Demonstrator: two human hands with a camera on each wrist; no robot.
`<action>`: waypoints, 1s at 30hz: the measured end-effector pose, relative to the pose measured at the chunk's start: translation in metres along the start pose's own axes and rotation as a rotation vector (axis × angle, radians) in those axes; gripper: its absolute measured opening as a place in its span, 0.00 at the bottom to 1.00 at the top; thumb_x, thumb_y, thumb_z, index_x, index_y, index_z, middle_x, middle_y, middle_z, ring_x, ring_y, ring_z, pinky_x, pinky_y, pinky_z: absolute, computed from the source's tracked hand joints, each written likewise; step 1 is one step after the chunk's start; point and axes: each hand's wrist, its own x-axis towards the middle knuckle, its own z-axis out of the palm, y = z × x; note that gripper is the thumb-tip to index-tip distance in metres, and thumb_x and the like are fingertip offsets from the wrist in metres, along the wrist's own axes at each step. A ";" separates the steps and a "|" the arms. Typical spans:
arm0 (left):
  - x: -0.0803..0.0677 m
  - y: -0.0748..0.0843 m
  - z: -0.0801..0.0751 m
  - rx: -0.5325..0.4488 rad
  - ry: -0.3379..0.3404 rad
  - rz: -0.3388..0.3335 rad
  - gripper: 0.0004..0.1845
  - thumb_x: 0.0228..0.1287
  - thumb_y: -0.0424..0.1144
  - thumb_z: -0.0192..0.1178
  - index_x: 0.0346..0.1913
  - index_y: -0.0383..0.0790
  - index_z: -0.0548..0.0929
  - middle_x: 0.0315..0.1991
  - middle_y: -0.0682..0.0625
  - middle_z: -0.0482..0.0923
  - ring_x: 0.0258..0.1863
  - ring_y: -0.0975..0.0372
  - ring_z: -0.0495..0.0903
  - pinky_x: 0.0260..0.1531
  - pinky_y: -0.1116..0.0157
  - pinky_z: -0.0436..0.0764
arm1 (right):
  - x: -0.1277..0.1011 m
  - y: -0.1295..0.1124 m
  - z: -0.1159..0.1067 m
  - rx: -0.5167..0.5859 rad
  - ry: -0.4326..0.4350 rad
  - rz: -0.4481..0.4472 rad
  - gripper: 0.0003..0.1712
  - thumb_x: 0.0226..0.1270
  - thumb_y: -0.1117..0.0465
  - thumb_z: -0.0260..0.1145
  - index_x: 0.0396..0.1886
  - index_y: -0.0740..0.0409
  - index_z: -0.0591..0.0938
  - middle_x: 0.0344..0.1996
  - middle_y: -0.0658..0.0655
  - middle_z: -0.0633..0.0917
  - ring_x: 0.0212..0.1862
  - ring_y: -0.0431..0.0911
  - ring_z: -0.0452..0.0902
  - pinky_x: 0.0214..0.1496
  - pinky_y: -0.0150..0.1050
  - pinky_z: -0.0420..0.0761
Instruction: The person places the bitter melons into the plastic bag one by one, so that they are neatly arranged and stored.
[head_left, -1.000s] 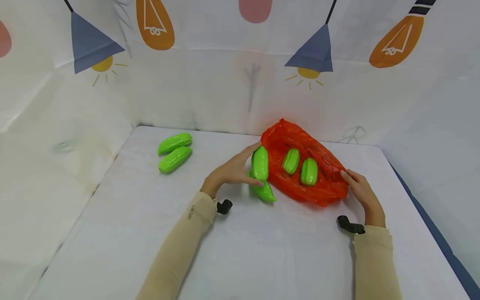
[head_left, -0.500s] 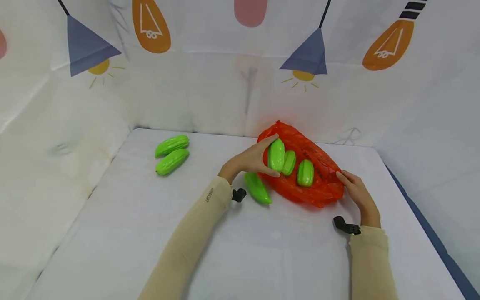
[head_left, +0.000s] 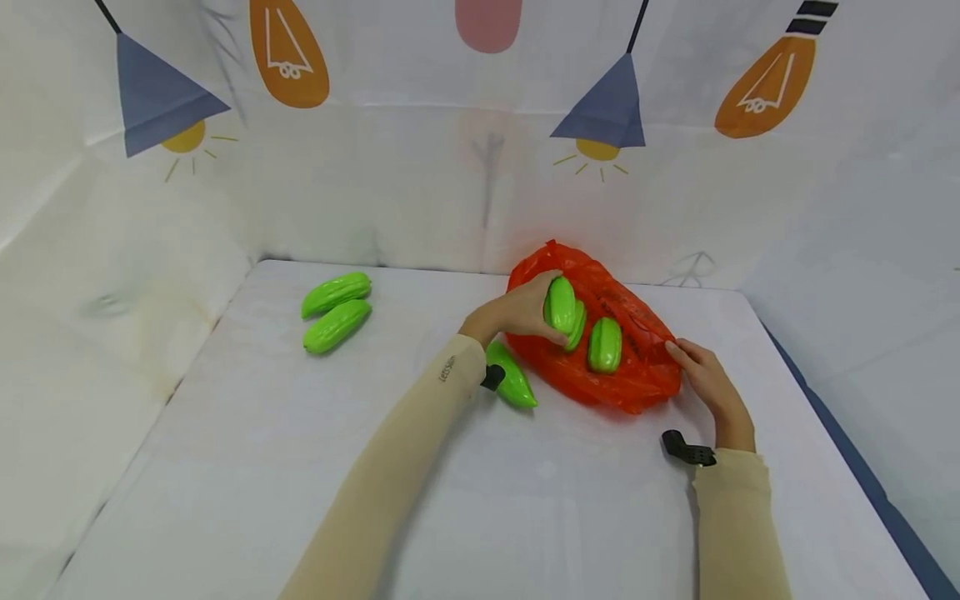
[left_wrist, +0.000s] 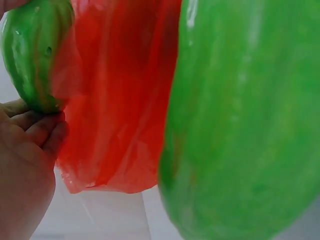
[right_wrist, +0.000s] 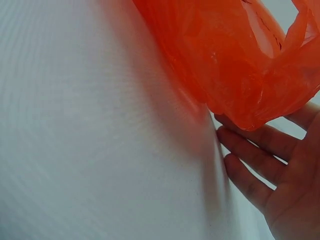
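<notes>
My left hand (head_left: 517,314) holds a ribbed green bitter melon (head_left: 559,303) between thumb and fingers, over the left part of a red plastic bag (head_left: 637,379). In the left wrist view this bitter melon (left_wrist: 37,60) hangs beside the bag's red film (left_wrist: 120,125). Two more lie in the bag: one (head_left: 578,325) partly behind the held one, another bitter melon (head_left: 604,346) to its right. My right hand (head_left: 708,379) pinches the bag's right edge between thumb and fingers; in the right wrist view its other fingers (right_wrist: 250,155) extend under the bag.
On the white table (head_left: 525,500), a bitter melon (head_left: 513,379) lies below my left wrist, close to the bag. Two others, an upper bitter melon (head_left: 335,294) and a lower bitter melon (head_left: 337,326), lie side by side at back left. A printed cloth wall (head_left: 420,192) stands behind.
My left hand has moved right with the bitter melon, from the bag's left edge to over its inside. The right hand keeps its hold on the bag's edge.
</notes>
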 end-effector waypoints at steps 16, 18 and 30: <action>0.011 -0.028 0.010 0.096 -0.106 -0.196 0.62 0.51 0.64 0.69 0.79 0.47 0.41 0.77 0.46 0.40 0.74 0.56 0.52 0.74 0.52 0.59 | 0.001 0.006 0.000 -0.025 0.029 -0.045 0.40 0.79 0.42 0.44 0.72 0.73 0.59 0.68 0.77 0.63 0.71 0.70 0.52 0.71 0.70 0.53; 0.010 -0.028 0.011 0.118 -0.109 -0.188 0.61 0.53 0.62 0.69 0.79 0.44 0.42 0.78 0.46 0.43 0.75 0.57 0.51 0.75 0.54 0.57 | 0.002 0.005 0.000 -0.029 0.028 -0.044 0.40 0.79 0.43 0.44 0.72 0.73 0.59 0.68 0.77 0.63 0.71 0.69 0.53 0.71 0.70 0.53; 0.004 -0.034 0.018 0.106 -0.076 -0.174 0.56 0.53 0.55 0.73 0.77 0.47 0.49 0.75 0.49 0.54 0.73 0.59 0.56 0.74 0.56 0.59 | 0.002 0.004 0.000 -0.032 0.024 -0.004 0.44 0.77 0.39 0.44 0.73 0.72 0.56 0.70 0.77 0.60 0.71 0.70 0.52 0.70 0.70 0.54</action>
